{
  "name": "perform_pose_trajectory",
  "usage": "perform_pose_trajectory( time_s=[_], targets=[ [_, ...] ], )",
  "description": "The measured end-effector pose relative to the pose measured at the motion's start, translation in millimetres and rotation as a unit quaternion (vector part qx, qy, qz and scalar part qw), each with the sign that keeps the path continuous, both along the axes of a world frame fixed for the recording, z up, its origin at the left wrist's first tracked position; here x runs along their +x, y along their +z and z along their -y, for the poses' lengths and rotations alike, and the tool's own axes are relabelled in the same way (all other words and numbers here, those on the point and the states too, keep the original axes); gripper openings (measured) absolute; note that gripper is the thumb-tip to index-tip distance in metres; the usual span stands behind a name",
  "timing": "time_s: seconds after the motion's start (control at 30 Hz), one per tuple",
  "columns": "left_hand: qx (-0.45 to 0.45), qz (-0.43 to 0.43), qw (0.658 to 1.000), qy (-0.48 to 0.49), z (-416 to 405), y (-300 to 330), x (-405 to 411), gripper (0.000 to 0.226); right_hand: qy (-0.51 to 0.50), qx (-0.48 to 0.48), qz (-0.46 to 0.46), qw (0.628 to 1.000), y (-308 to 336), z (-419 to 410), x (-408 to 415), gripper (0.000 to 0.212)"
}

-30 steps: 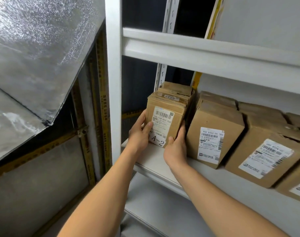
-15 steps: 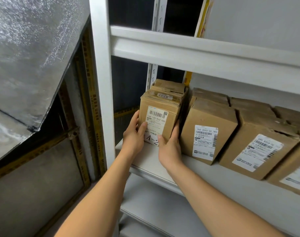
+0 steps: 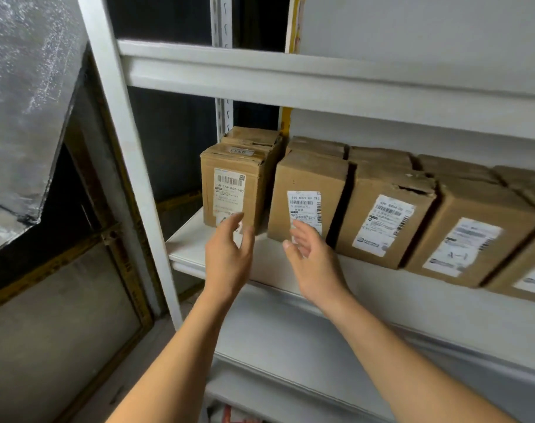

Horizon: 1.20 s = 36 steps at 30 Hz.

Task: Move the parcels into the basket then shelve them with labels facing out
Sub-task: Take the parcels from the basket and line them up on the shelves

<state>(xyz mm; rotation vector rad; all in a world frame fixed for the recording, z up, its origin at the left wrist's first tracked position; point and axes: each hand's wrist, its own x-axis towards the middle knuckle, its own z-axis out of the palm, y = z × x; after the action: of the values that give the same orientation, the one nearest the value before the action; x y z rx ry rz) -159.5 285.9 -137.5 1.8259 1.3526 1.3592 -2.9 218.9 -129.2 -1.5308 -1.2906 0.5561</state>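
Apparently nearly done: the parcel (image 3: 229,187) stands at 9 o'clock on the shelf (image 3: 187,239), label out, beside 4 others, both hands' fingers (image 3: 233,219) spread, holding nothing; basket unseen.

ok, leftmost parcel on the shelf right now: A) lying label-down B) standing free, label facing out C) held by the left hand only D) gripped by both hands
B: the leftmost parcel stands on the shelf with its label outward, while the left hand and right hand are open and off it.
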Motion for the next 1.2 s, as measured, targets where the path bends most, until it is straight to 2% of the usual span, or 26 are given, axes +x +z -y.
perform_pose_trajectory(
  time_s=[0.2,0.33,0.6,0.73,0.93,1.07,1.2],
  targets=[
    [0.032,-0.035,0.991,-0.128,93,8,102,0.036,-0.094,0.007,0.063,0.994,6,122,107,0.043],
    [0.038,-0.062,0.975,-0.211,157,10,173,0.040,-0.181,0.006,0.066,0.981,3,213,177,0.039],
    [0.058,-0.115,0.914,-0.385,279,11,307,0.044,-0.350,-0.035,0.049,0.935,-11,389,278,0.040],
    [0.066,-0.123,0.864,-0.484,339,9,373,0.045,-0.429,-0.055,0.008,0.902,-21,466,303,0.039],
    [0.067,-0.139,0.774,-0.614,431,-24,458,0.042,-0.576,-0.114,-0.026,0.809,-50,573,312,0.040],
    [0.051,-0.176,0.702,-0.689,497,-59,494,0.039,-0.652,-0.170,-0.037,0.738,-75,642,298,0.038],
    [0.022,-0.231,0.606,-0.761,563,-97,506,0.043,-0.707,-0.212,-0.064,0.672,-105,702,269,0.040]
  ],
)
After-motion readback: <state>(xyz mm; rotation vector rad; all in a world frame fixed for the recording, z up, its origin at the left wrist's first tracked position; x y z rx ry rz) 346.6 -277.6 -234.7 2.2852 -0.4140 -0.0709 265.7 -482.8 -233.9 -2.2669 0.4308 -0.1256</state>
